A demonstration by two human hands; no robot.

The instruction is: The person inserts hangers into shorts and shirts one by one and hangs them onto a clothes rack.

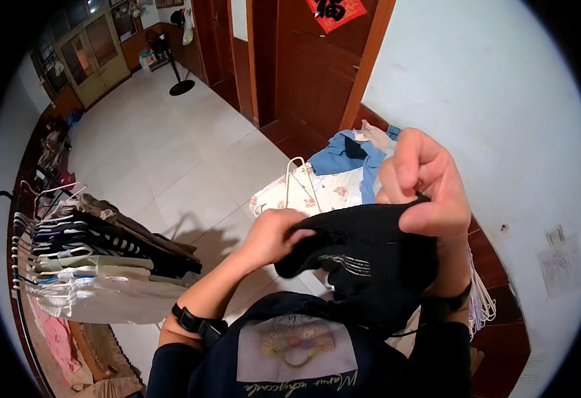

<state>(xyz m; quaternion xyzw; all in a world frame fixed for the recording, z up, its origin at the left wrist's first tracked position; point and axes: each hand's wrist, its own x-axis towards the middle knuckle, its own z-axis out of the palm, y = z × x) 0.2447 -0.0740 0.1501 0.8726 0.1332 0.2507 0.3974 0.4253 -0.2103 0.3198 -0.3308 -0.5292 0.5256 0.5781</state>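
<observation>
A black garment (pixel 396 265) with a few thin white lines on it is stretched out in front of my chest. My left hand (pixel 274 235) is closed around its left end, with the fingers tucked behind or inside the edge. Higher up, my right hand (pixel 429 182) pinches the right end of the same edge between thumb and fingers. The lower part hangs down in folds, and its full shape cannot be made out. Just beyond the garment, a white hanger (pixel 289 180) lies on a floral cloth (pixel 337 188).
A rack (pixel 17 265) of hung clothes (pixel 105 259) stands on my left. Blue clothing (pixel 343 154) is piled beyond the floral cloth. Several hangers (pixel 481 298) hang at my right near the wall. A black stand (pixel 181 87) is on the tiled floor near the brown doors (pixel 323 73).
</observation>
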